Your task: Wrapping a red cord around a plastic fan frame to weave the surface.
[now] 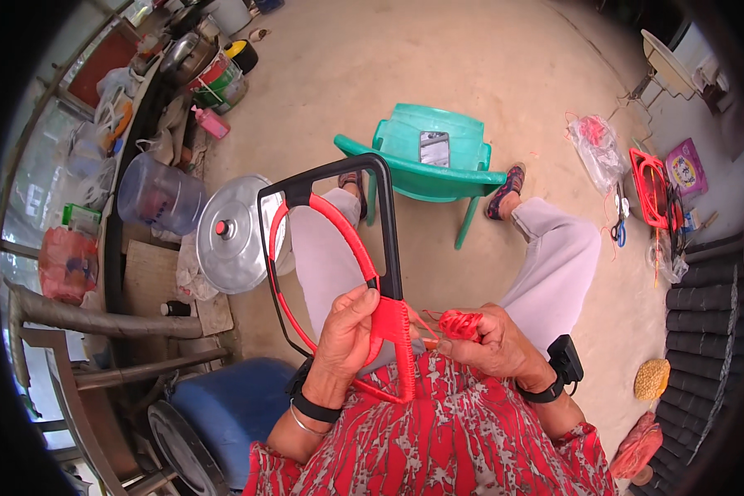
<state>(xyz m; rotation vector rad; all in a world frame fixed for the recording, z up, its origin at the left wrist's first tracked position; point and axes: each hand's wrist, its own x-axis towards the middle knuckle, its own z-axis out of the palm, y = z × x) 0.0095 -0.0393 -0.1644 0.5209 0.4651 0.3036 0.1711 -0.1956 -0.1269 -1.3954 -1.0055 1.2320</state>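
Note:
My left hand (343, 337) is closed on a black frame (386, 198) with rounded corners, held upright over my lap. Red cord is wound tightly along its inner curved bar and over its lower right part (403, 355). My thumb presses near the spot where the red winding meets the bare black side. Close by on the right, my right hand (500, 343) grips a small bundle of red cord (460, 325). A strand runs from around this bundle toward the frame. The tips of some right fingers are hidden.
Ahead stands a green plastic chair (426, 183) with a phone (435, 149) on it. A metal lid (236, 236), a clear water jug (159, 197) and a blue barrel (223, 413) are at left. Scissors (619, 227), a plastic bag (597, 153) and a red frame (651, 190) lie right.

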